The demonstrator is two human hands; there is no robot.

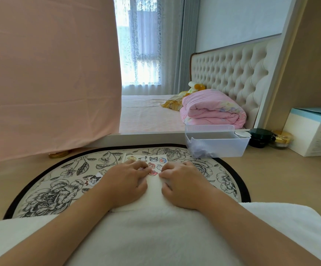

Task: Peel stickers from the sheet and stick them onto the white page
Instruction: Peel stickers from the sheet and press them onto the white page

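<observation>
On the counter (pixel 271 169), a round floral placemat (pixel 59 189); beyond its right edge a clear plastic bin (pixel 216 144), then a dark jar (pixel 259 138), a gold-lidded jar (pixel 281 140), a white-and-blue box (pixel 313 131). Behind, on the bed (pixel 146 116), a folded pink quilt (pixel 213 108) near a tufted headboard (pixel 230 70). At left, hanging pink cloth (pixel 50 73).
</observation>
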